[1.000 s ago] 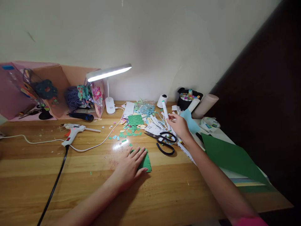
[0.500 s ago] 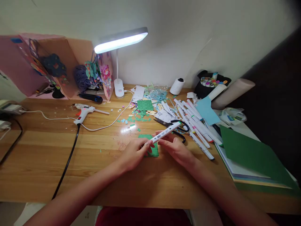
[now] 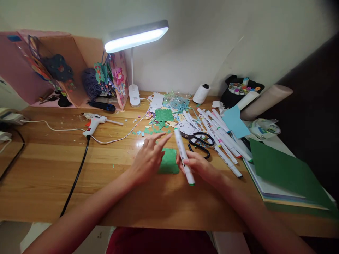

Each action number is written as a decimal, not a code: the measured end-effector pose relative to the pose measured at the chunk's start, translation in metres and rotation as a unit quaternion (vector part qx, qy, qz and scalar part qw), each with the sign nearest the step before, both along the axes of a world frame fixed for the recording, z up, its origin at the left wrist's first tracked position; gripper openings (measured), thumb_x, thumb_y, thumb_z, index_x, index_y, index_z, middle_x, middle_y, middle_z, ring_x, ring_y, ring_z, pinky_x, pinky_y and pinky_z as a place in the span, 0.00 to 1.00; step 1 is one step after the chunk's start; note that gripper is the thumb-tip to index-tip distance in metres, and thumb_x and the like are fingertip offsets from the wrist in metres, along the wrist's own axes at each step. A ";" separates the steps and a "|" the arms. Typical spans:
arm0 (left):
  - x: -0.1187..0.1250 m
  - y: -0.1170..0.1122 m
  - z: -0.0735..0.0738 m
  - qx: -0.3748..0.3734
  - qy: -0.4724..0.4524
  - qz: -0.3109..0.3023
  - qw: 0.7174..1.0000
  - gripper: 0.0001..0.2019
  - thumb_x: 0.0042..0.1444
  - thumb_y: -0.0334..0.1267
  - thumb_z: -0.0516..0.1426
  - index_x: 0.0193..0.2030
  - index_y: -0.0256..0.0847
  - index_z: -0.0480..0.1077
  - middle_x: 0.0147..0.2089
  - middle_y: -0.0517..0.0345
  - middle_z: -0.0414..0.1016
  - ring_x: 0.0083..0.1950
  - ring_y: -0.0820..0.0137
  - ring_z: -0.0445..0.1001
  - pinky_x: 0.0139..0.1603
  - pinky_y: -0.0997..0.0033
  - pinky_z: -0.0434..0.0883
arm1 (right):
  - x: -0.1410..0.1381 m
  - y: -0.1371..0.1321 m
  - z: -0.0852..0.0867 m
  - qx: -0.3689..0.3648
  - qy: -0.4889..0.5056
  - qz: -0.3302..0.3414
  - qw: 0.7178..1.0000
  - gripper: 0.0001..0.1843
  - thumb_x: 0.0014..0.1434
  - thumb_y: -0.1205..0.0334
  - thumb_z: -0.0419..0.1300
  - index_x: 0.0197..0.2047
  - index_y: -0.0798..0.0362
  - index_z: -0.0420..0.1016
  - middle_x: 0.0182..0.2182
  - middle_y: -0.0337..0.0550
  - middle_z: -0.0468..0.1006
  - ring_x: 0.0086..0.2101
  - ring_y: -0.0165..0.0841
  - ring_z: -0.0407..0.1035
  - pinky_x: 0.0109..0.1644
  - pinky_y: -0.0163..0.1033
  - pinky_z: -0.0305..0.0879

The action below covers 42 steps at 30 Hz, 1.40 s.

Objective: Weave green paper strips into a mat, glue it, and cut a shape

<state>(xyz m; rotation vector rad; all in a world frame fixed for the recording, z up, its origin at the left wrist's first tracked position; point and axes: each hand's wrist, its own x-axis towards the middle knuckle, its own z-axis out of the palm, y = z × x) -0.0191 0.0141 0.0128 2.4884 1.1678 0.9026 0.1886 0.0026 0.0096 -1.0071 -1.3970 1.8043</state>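
A white marker (image 3: pixel 183 155) with green ends is held tilted in my right hand (image 3: pixel 197 165), the fingers wrapped round its middle. My left hand (image 3: pixel 149 157) is raised beside it with fingers spread, apart from the marker and holding nothing. Between and below the hands a green paper square (image 3: pixel 168 163) lies on the wooden desk, its left part hidden by my left hand. Just beyond my right hand lie black-handled scissors (image 3: pixel 200 141). Farther back sits a second green square (image 3: pixel 164 115) among paper scraps.
Several white markers (image 3: pixel 225 141) lie to the right, beside green card sheets (image 3: pixel 288 173). A glue gun (image 3: pixel 93 125) with its black cable rests at left. A lit lamp (image 3: pixel 134 95), thread spool (image 3: pixel 201 94) and marker holder (image 3: pixel 233 100) stand at the back.
My left hand has let go of the marker and opened, moving slightly left. The marker, now in my right hand alone, has swung from slanting up right to slanting down right.
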 end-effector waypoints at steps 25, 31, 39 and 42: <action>0.006 -0.066 0.049 -0.449 0.023 -0.250 0.857 0.16 0.64 0.47 0.43 0.31 0.40 0.61 0.30 0.60 0.65 0.29 0.73 0.61 0.30 0.75 0.61 | 0.010 -0.074 0.041 0.133 -0.081 -0.020 0.988 0.11 0.57 0.52 0.55 0.38 0.48 0.74 0.18 0.36 0.65 0.19 0.29 0.58 0.21 0.36 0.49; -0.038 -0.080 0.045 -0.640 -0.079 -0.221 0.732 0.24 0.62 0.56 0.39 0.26 0.39 0.58 0.26 0.62 0.62 0.28 0.76 0.64 0.31 0.78 0.66 | 0.079 -0.036 0.061 0.147 0.025 -0.347 0.926 0.09 0.57 0.57 0.55 0.32 0.44 0.76 0.10 0.33 0.48 0.13 0.30 0.44 0.16 0.39 0.40; 0.040 -0.055 -0.015 0.077 0.240 0.025 0.967 0.13 0.61 0.39 0.51 0.40 0.27 0.68 0.58 0.26 0.64 0.61 0.51 0.63 0.56 0.56 0.65 | -0.004 0.013 0.015 0.163 -0.087 -0.164 0.969 0.12 0.56 0.55 0.59 0.43 0.48 0.75 0.39 0.42 0.76 0.32 0.33 0.70 0.39 0.40 0.68; 0.064 -0.049 -0.034 0.098 0.298 0.116 0.942 0.15 0.59 0.36 0.52 0.45 0.23 0.68 0.55 0.25 0.67 0.58 0.47 0.66 0.54 0.51 0.67 | -0.030 0.025 -0.004 0.170 -0.096 -0.140 0.971 0.13 0.53 0.57 0.63 0.42 0.49 0.72 0.40 0.42 0.75 0.38 0.35 0.70 0.42 0.39 0.68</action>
